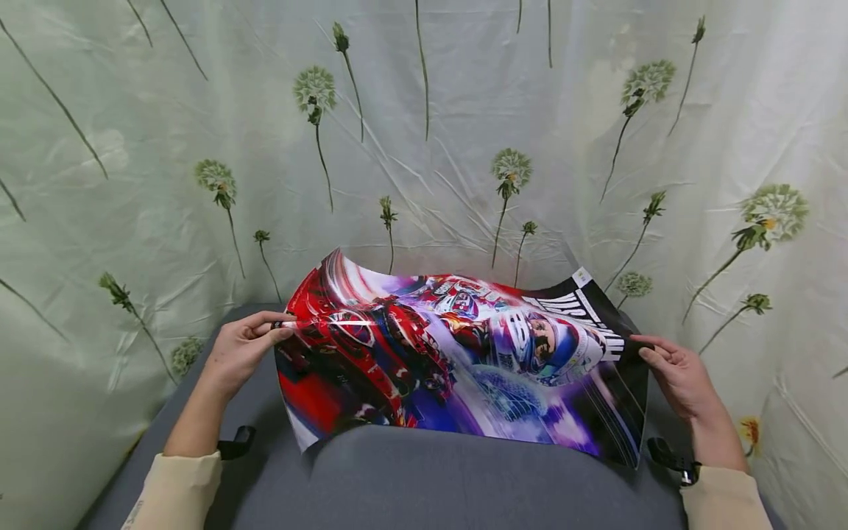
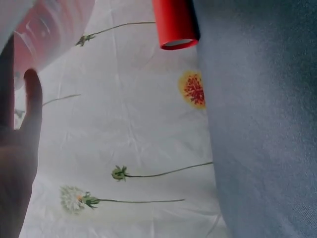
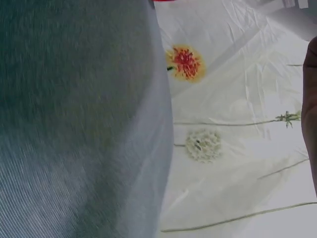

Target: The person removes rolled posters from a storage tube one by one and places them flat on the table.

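Note:
A glossy poster (image 1: 430,361), printed with red racing cars and a person in a racing helmet, is spread out in the head view, its surface wavy. My left hand (image 1: 241,350) pinches its left edge between thumb and fingers. At the opposite edge, my right hand (image 1: 679,375) grips the black side near the white lettering. In the left wrist view part of the left hand (image 2: 22,144) shows below the pale underside of the poster (image 2: 54,32). Only a sliver of the right hand (image 3: 310,109) appears in the right wrist view.
Beneath the poster is a grey fabric-covered surface (image 1: 464,486). A pale curtain (image 1: 430,177) with dandelion prints hangs behind and at both sides. A red cylinder (image 2: 176,25), hidden in the head view, stands beyond the grey surface's edge in the left wrist view.

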{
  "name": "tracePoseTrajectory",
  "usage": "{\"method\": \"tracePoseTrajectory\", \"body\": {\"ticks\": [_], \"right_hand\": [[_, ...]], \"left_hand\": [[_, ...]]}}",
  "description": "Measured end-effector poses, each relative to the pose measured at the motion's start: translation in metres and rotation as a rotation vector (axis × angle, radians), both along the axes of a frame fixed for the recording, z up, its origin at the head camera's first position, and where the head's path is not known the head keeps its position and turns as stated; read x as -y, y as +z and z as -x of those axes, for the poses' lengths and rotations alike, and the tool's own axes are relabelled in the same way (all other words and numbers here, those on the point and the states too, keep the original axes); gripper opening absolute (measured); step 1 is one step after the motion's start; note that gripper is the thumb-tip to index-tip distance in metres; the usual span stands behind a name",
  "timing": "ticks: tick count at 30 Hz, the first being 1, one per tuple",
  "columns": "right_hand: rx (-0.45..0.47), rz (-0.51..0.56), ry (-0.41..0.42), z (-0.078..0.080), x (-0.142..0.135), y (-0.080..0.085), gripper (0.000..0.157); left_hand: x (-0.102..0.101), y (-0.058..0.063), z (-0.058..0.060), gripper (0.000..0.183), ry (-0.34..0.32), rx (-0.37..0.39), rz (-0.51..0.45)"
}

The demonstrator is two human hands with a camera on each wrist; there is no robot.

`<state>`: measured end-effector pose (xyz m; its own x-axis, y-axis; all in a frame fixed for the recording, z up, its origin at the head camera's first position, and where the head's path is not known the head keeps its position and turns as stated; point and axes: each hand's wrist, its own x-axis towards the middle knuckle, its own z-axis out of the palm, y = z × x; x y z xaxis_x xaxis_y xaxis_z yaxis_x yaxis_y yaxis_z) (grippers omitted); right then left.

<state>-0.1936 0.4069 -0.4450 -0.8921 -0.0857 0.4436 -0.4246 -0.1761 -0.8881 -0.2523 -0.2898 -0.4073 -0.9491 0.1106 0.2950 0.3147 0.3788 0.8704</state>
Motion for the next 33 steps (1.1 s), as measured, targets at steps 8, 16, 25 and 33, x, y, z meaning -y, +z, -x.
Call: {"method": "tracePoseTrajectory", "body": {"ticks": [8, 16, 25, 33], "right_hand": [[-0.002, 0.078, -0.197, -0.007, 0.002, 0.002, 0.036], [0.039, 0.054, -0.218, -0.007, 0.002, -0.01, 0.031], [0.209, -0.723, -0.295, -0.005, -0.01, -0.02, 0.029], [0.332, -0.951, -0.094, 0.004, -0.013, -0.032, 0.043]], "left_hand": [[-0.014, -0.002, -0.002, 0.018, 0.074, -0.141, -0.132], [-0.01, -0.014, -0.001, 0.015, 0.019, -0.073, -0.212], [0.009, -0.045, 0.001, 0.05, -0.024, 0.224, 0.109], [0.005, -0.065, 0.013, 0.04, -0.107, 0.24, 0.392]]}}
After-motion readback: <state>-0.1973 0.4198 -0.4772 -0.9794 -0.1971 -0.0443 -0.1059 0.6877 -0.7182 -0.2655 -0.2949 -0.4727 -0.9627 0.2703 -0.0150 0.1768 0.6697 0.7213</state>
